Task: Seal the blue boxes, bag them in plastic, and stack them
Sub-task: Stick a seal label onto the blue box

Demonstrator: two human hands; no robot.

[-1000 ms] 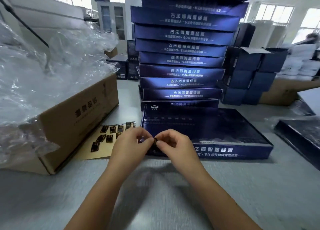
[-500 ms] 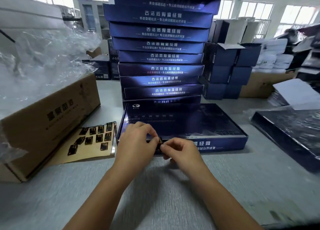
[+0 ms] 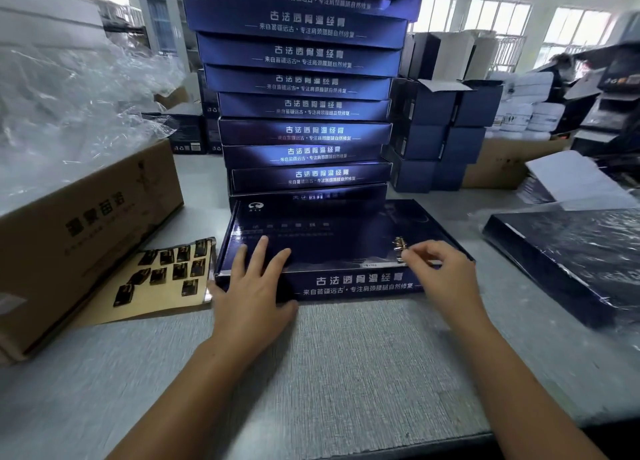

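I see glossy blue box (image 3: 332, 248) cardboard, matt brown carton (image 3: 86, 224), crinkled clear plastic (image 3: 69, 113), and rough grey counter (image 3: 346, 373) surface.

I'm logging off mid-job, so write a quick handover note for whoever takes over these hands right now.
Left hand: flat, pressing the blue box at its near-left corner.
Right hand: pinching a seal sticker at the lid, near its front edge.
Sticker sheet lies left of the box; stack of blue boxes behind it; a bagged box to the right.
Done: sticker off its sheet. Left: stick it down, bag, stack.
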